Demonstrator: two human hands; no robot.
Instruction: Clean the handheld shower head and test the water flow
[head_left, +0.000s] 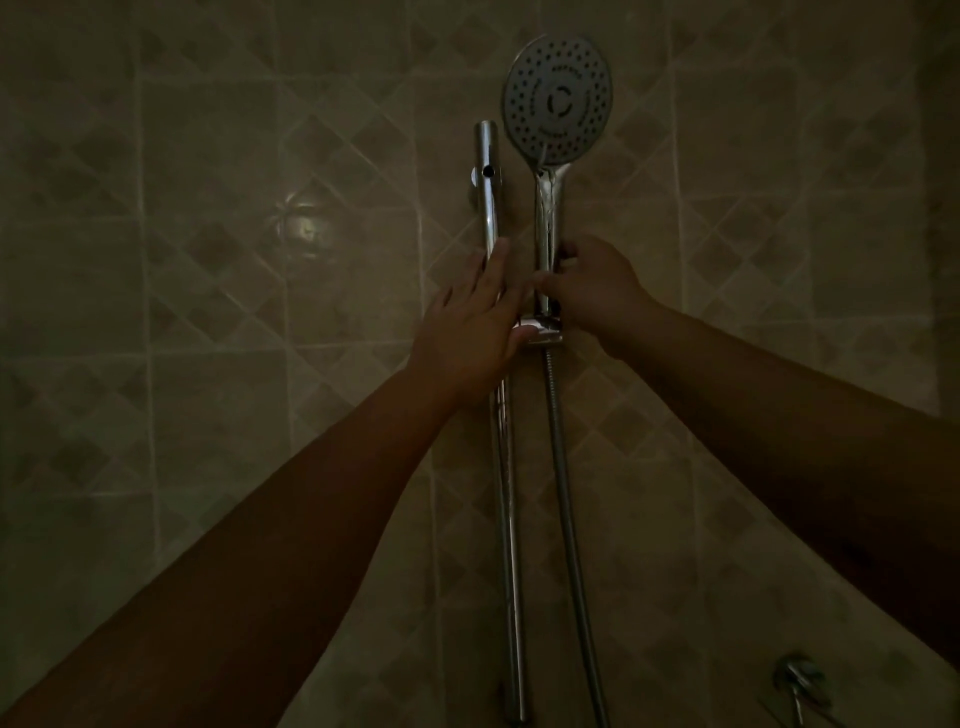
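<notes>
Now the shower head (557, 101) handle is gripped by the right hand (592, 291), while the slide rail (491, 208) beside it is touched by the flat, straight-fingered left hand (470, 322)

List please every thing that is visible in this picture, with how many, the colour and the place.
shower head: one, grey face with chrome handle, upright in the holder, right of the rail
holder: one, chrome, on the rail under the handle
rail: one, chrome, upright on the wall
hose: one, metal, hanging down from the holder
tap: one, chrome, bottom right, partly cut off
wall tiles: many, beige with diamond pattern
left hand: one, fingers straight over the rail, thumb at the holder
right hand: one, grips the handle
</notes>
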